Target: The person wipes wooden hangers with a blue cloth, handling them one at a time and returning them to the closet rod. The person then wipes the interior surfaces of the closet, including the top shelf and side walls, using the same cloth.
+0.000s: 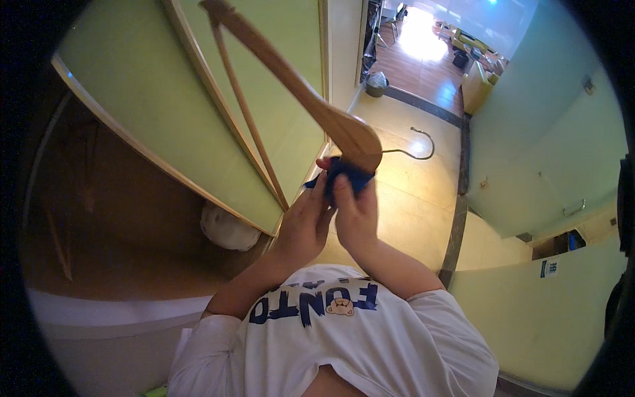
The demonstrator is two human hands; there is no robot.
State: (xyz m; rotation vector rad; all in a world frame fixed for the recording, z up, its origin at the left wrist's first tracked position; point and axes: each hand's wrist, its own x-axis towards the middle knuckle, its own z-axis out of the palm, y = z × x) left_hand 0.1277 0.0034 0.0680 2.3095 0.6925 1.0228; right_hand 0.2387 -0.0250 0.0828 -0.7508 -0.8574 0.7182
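A wooden clothes hanger (297, 89) with a metal hook (431, 149) is held up in front of me. Its bar (243, 109) slants down towards my left wrist. Dark blue cloth (349, 176) lies around the wood just below the hook end, bunched between my hands. My right hand (356, 213) grips the cloth from the right, thumb on top. From the left, my left hand (308, 211) presses against the cloth with its fingers. The hands hide the hanger's lower arm, and the cloth is slightly blurred.
Pale green wardrobe doors (149, 99) stand at the left, beside a dark wardrobe interior (124, 238) with a white rounded object (229, 226). Frosted glass panels (536, 134) are on the right. A waste bin (377, 84) stands near the doorway ahead, on the tiled floor.
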